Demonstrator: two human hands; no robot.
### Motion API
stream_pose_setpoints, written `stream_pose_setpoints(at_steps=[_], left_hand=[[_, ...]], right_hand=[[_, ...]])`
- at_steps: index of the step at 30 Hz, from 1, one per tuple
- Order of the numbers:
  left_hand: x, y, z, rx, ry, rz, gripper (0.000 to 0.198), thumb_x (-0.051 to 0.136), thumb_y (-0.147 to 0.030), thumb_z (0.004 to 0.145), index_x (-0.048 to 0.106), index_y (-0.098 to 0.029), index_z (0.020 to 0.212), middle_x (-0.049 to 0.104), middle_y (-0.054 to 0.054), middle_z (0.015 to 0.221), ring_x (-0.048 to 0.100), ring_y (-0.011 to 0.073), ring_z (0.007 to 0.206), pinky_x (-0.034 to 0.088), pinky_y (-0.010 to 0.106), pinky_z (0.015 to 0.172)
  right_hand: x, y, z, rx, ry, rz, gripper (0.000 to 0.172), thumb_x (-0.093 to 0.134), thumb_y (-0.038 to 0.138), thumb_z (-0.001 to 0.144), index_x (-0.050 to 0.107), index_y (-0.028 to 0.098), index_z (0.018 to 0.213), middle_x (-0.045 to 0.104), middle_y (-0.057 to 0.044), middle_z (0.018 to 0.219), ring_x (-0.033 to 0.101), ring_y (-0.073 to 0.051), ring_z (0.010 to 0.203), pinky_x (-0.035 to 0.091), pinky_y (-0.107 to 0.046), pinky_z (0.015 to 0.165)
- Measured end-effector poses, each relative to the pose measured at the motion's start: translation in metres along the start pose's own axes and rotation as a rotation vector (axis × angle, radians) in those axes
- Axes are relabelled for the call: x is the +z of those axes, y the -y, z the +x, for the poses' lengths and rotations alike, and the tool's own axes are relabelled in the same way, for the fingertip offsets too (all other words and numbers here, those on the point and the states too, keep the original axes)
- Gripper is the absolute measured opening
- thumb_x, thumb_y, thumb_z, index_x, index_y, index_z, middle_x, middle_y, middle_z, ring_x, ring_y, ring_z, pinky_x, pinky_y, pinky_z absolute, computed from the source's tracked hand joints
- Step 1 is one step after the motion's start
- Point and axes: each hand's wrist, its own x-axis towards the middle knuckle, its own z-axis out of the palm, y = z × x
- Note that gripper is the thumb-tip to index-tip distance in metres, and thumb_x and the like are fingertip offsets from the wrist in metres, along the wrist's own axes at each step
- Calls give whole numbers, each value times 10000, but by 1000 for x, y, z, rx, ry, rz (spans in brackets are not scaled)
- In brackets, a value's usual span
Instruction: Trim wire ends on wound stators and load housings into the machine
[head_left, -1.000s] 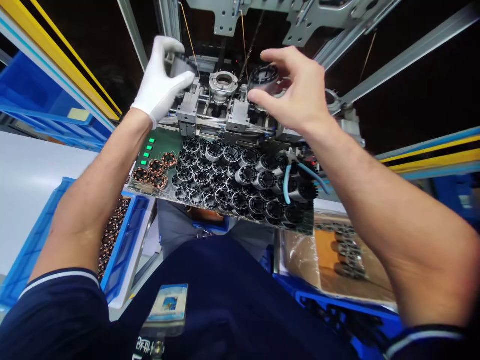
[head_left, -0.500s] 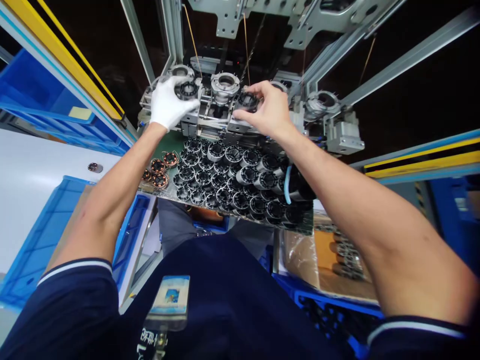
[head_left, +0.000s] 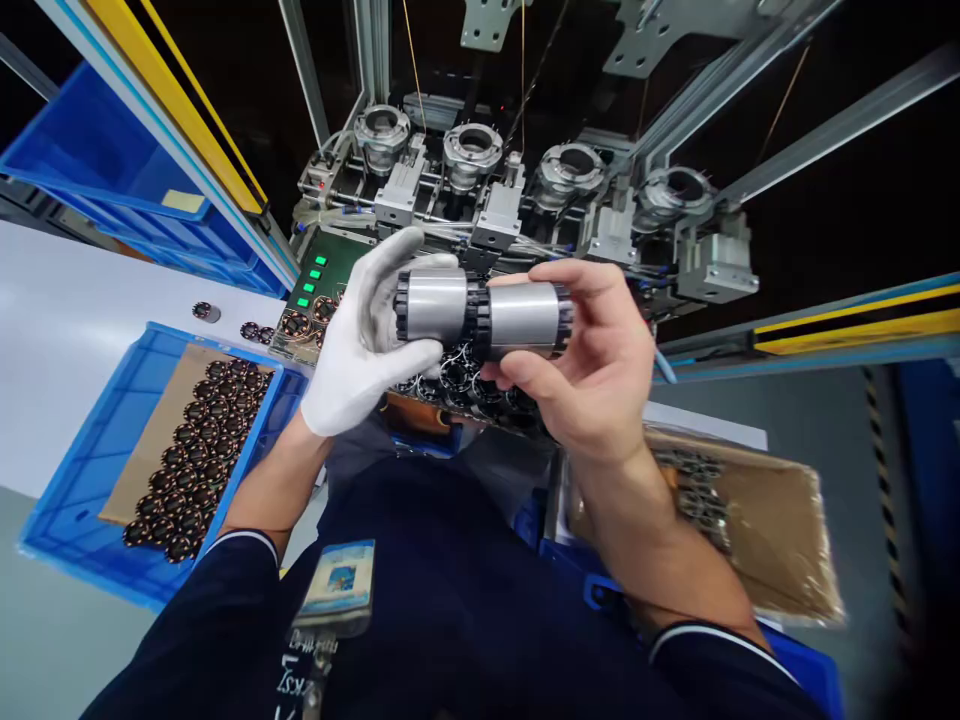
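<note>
The gloved left hand (head_left: 365, 335) and the bare right hand (head_left: 592, 375) each grip one grey metal cylinder (head_left: 435, 305), (head_left: 525, 315), held end to end in front of the chest. Behind them stands a machine with four round holders (head_left: 471, 148). A blue tray of small dark round parts (head_left: 82, 480) lies to the left, and a plastic-covered box (head_left: 780, 530) to the right.

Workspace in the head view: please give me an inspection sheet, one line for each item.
Surface: green plate with lit buttons, crowded with black ring parts.
Job's things: two grey cylinders, left cylinder and right cylinder, held end to end.
Clutter: blue tray of copper-wound parts; wrapped carton.
Grips: gloved left hand holds the left one; bare right hand the right.
Cables: thin wires hang above.
Surroundings: four machine stations; blue bin.
</note>
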Motion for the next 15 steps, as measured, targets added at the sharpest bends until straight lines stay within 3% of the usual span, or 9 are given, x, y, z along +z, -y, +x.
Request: stream_pose_setpoints(at_steps=[4, 8, 12, 15], left_hand=[[8, -12, -5, 5, -42, -45, 712, 925, -596, 961, 597, -352, 1544, 666, 85, 1593, 655, 399, 1528, 587, 635, 1285], [16, -15, -11, 14, -44, -95, 510, 904, -532, 1004, 626, -353, 1392, 708, 66, 1568, 709, 348, 1476, 645, 564, 1213], [18, -12, -12, 27, 6, -41, 738, 956, -540, 960, 581, -335, 1562, 715, 102, 1561, 732, 383, 1446, 650, 592, 1212], [16, -9, -8, 18, 33, -40, 753, 962, -522, 957, 602, -333, 1591, 724, 95, 1555, 740, 378, 1441, 662, 580, 1215]], right_hand=[[-4, 11, -6, 58, 24, 29, 609, 967, 623, 891, 637, 384, 1343, 781, -21, 1319, 833, -248, 1064, 800, -428, 909], [-7, 17, -11, 15, 15, 3, 632, 1001, 588, 868, 632, 374, 1335, 770, -22, 1316, 831, -250, 1045, 801, -452, 904], [-9, 15, -17, -19, -41, -40, 594, 984, 599, 888, 659, 373, 1332, 744, -5, 1166, 802, -206, 883, 780, -373, 755], [-12, 13, -19, -7, -67, -56, 575, 961, 604, 911, 663, 382, 1349, 726, -1, 1127, 790, -196, 845, 761, -349, 715]])
